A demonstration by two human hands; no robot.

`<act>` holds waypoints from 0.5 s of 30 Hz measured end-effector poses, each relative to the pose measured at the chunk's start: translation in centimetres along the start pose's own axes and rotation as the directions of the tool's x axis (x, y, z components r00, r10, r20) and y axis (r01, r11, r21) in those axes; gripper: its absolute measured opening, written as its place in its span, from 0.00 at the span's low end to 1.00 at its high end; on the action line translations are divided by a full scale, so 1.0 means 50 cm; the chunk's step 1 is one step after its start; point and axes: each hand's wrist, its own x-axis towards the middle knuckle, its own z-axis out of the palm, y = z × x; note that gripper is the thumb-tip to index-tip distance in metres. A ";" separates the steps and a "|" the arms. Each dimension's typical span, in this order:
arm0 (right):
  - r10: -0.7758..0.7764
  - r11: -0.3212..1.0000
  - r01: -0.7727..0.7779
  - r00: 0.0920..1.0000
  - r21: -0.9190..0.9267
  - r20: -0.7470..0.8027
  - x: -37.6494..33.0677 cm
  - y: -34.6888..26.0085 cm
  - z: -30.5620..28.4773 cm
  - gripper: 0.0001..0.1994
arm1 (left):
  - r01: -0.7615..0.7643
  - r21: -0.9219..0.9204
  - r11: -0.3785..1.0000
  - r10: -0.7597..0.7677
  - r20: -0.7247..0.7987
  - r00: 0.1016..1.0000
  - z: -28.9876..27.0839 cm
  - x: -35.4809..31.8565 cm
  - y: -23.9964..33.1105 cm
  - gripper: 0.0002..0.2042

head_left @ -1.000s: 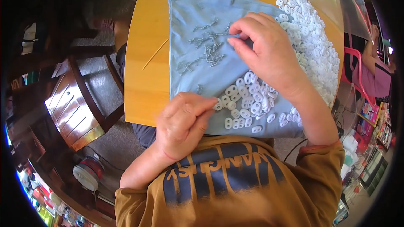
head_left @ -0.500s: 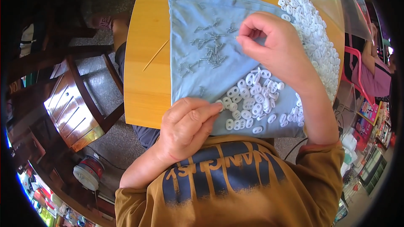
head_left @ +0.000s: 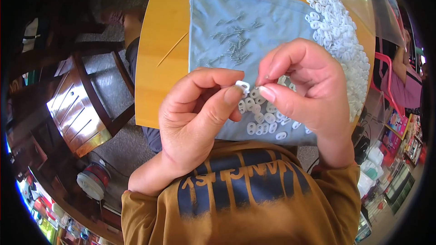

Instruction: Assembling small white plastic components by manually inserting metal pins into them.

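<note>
The left hand (head_left: pixel 200 118) pinches a small white plastic piece (head_left: pixel 242 85) between thumb and first finger, closed tight on it. The right hand (head_left: pixel 302 86) comes in just beside it, thumb and finger tips pressed together on something tiny and shiny; I cannot tell what it is. Both hands meet above the near edge of a blue cloth (head_left: pixel 227 31) on a round wooden table (head_left: pixel 161 41). More white pieces (head_left: pixel 263 120) lie on the cloth under the hands, and a big white pile (head_left: pixel 340 31) sits to the right. Little grey screws (head_left: pixel 234 47) are spread farther off. A thin stick (head_left: pixel 171 50) lies on the left.
</note>
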 end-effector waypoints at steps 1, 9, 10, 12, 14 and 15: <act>0.000 1.000 0.000 1.000 0.002 0.002 -0.002 0.000 0.003 0.10 | 0.000 0.001 1.000 0.000 -0.003 1.000 0.000 -0.001 0.000 0.09; -0.006 0.999 0.006 1.000 -0.051 -0.005 -0.008 0.002 0.015 0.10 | -0.031 -0.025 0.999 0.032 0.017 0.999 -0.004 -0.007 -0.007 0.08; -0.006 0.999 0.006 1.000 -0.051 -0.006 -0.009 0.002 0.016 0.10 | -0.031 -0.025 0.999 0.031 0.018 0.999 -0.004 -0.007 -0.007 0.08; -0.010 0.998 0.009 1.000 -0.054 -0.004 -0.011 0.003 0.016 0.09 | -0.034 -0.022 0.999 0.035 0.018 0.999 -0.003 -0.007 -0.008 0.08; -0.017 0.998 0.017 1.000 -0.064 -0.004 -0.012 0.005 0.017 0.09 | -0.038 -0.018 0.999 0.038 0.018 0.999 -0.003 -0.006 -0.010 0.08; -0.024 0.997 0.024 1.000 -0.074 -0.003 -0.012 0.006 0.017 0.09 | -0.042 -0.013 0.999 0.042 0.019 0.999 -0.003 -0.006 -0.011 0.08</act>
